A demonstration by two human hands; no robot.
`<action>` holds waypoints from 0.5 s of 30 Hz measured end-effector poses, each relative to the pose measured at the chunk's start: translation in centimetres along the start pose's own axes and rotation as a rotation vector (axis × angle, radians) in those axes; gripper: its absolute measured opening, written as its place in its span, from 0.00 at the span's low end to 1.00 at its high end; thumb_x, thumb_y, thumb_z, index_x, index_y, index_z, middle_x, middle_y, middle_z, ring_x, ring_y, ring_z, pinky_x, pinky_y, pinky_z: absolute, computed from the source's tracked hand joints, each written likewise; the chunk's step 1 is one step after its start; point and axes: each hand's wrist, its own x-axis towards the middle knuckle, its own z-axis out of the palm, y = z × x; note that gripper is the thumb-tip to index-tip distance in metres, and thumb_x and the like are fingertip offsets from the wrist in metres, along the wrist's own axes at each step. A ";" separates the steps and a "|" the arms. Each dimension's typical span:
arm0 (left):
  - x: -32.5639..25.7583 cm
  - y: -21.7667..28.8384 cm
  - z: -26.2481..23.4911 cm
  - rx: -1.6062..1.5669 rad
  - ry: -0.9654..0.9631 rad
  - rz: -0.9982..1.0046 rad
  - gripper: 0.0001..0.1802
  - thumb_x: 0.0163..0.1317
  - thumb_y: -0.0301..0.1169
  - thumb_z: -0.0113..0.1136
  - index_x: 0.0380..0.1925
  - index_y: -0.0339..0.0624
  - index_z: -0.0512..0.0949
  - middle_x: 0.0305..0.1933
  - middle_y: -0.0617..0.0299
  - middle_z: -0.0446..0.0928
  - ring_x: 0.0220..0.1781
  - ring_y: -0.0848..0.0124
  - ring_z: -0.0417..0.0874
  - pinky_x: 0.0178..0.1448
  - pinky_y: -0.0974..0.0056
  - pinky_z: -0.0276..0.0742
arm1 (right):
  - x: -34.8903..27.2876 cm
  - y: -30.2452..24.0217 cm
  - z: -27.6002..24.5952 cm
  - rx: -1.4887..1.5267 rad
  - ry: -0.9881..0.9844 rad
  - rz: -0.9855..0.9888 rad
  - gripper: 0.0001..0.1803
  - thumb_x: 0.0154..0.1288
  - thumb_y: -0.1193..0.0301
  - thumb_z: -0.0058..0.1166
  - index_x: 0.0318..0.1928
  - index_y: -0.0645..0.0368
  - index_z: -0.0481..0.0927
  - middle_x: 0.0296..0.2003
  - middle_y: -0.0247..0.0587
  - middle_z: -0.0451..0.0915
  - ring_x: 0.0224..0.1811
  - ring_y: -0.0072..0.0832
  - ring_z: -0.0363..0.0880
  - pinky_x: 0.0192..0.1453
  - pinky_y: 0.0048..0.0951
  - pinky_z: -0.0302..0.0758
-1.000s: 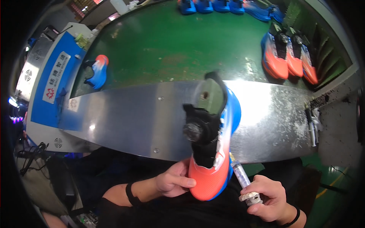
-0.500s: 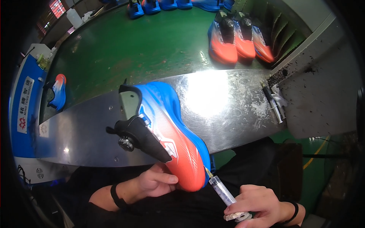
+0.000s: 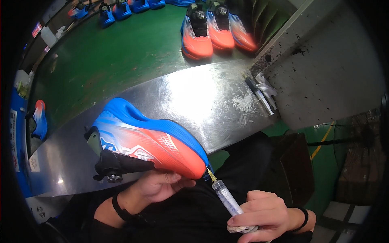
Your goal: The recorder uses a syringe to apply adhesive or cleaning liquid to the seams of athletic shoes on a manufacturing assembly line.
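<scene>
We're looking down on the table (image 3: 69, 162), its far end cut off by the upper edge and a patch of its metal lost in glare. Across the near edge comes the big one, the orange, white and blue sneaker (image 3: 150, 141), and we see it rolled on its side: the far flank is hidden, and whether the heel touches metal we can't tell. Toe to our lower right, heel to the upper left, long axis on a slant between them, sole edge turned away from us, collar opening left. Up on the green, three sneakers (image 3: 221, 38) stand side by side, toes our way, the rightmost fading into shadow. Our left hand (image 3: 156, 187) holds the forefoot, thumb along the upper, the other fingers partly covered by the shoe. Our right hand (image 3: 263, 216) has its fingers wrapped around a syringe (image 3: 228, 200), whose plunger end is mostly hidden. A spare syringe (image 3: 262, 99) lies by the grey panel. And the needle (image 3: 211, 175) meets the toe's sole edge, tip too fine to tell in or against.
</scene>
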 end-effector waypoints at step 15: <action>2.7 0.0 1.4 0.001 0.101 0.101 0.17 0.64 0.27 0.54 0.53 0.43 0.71 0.54 0.57 0.75 0.57 0.65 0.76 0.55 0.62 0.78 | 0.4 1.6 2.4 -0.616 -0.001 -0.087 0.17 0.44 0.61 0.69 0.35 0.51 0.82 0.19 0.24 0.71 0.14 0.16 0.55 0.15 0.16 0.51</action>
